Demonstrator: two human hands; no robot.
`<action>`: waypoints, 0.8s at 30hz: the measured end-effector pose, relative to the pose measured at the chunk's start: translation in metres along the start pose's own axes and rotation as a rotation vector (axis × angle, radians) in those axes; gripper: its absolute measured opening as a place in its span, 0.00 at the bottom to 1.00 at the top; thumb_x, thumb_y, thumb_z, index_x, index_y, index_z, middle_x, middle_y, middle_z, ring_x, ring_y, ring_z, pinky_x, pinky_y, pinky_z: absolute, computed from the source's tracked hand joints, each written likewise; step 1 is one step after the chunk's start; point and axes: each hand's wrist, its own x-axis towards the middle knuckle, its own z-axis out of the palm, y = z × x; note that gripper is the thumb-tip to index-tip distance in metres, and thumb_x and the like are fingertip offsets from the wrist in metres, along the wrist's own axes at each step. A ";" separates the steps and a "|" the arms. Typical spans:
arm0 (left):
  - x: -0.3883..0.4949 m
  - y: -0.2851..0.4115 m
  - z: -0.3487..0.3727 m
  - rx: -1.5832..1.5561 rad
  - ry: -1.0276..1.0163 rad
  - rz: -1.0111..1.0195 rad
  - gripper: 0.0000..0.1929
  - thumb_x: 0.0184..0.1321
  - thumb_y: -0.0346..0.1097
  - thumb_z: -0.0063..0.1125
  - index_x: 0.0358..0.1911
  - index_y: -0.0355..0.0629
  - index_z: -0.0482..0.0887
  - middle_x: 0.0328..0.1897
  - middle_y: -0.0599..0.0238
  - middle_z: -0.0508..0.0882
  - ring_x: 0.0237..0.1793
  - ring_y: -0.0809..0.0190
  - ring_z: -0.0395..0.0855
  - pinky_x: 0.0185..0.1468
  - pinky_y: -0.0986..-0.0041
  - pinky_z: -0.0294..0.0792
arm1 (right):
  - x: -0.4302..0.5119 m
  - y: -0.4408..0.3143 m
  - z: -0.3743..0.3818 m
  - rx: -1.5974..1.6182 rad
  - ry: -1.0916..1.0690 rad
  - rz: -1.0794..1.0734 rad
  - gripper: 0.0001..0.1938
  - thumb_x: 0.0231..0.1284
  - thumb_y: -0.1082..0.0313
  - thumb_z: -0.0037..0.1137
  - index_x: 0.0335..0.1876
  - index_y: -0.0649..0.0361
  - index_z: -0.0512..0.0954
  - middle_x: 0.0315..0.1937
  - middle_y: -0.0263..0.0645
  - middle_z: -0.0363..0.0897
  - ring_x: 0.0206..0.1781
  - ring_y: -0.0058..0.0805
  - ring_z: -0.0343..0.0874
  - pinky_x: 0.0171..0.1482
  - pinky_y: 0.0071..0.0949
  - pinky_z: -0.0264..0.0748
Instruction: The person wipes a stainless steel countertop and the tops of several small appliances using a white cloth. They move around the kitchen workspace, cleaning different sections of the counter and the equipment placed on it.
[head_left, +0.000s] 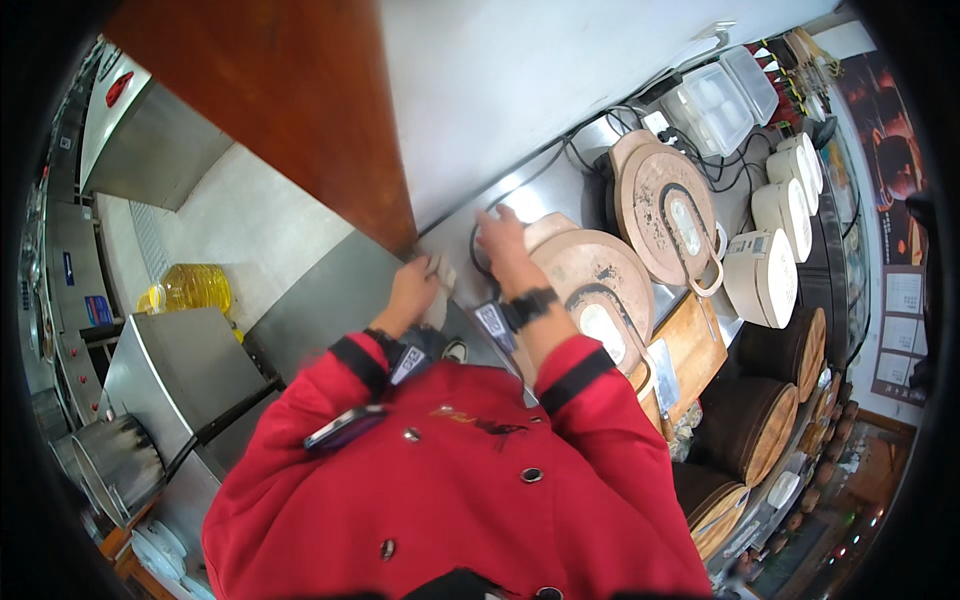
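Observation:
My left hand (414, 291) grips a pale cloth (442, 281) beside the edge of the steel counter (457, 225). The cloth hangs below my fingers, partly hidden by the hand. Over the counter, my right hand (504, 238) has its fingers apart and holds nothing that I can see. A black cable (475, 251) loops close by those fingers. Just right of this hand sits a round beige electric griddle (600, 262) with its handled lid down, partly covered by my forearm. Behind it stands a second beige griddle (649, 202), also closed, its lid scuffed.
A cleaver (664, 371) lies on a wooden cutting board (701, 337). White round containers (757, 274) and dark wooden-lidded barrels (772, 420) line the right. A brown wooden panel (300, 97) meets the white wall (480, 90). Left are an oil jug (195, 289) and a stockpot (120, 469).

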 end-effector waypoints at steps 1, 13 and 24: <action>-0.007 -0.004 -0.006 -0.036 -0.032 0.014 0.10 0.54 0.34 0.53 0.38 0.37 0.78 0.38 0.40 0.81 0.43 0.35 0.78 0.46 0.52 0.70 | 0.019 0.009 0.013 -0.018 -0.012 0.111 0.22 0.60 0.64 0.57 0.57 0.69 0.74 0.44 0.50 0.81 0.32 0.34 0.80 0.37 0.30 0.77; -0.032 -0.002 -0.052 -0.087 -0.022 0.020 0.12 0.54 0.31 0.54 0.41 0.37 0.82 0.38 0.41 0.82 0.42 0.35 0.79 0.47 0.56 0.72 | 0.072 0.045 0.042 -1.549 -0.212 -0.626 0.10 0.58 0.69 0.50 0.34 0.58 0.85 0.31 0.41 0.85 0.40 0.41 0.85 0.40 0.34 0.76; 0.076 0.058 0.014 0.092 -0.034 0.228 0.22 0.60 0.33 0.52 0.60 0.42 0.73 0.59 0.47 0.76 0.56 0.42 0.74 0.57 0.57 0.69 | 0.055 0.005 -0.015 -0.433 -0.039 0.064 0.08 0.54 0.76 0.51 0.26 0.75 0.77 0.18 0.51 0.79 0.18 0.39 0.81 0.22 0.34 0.75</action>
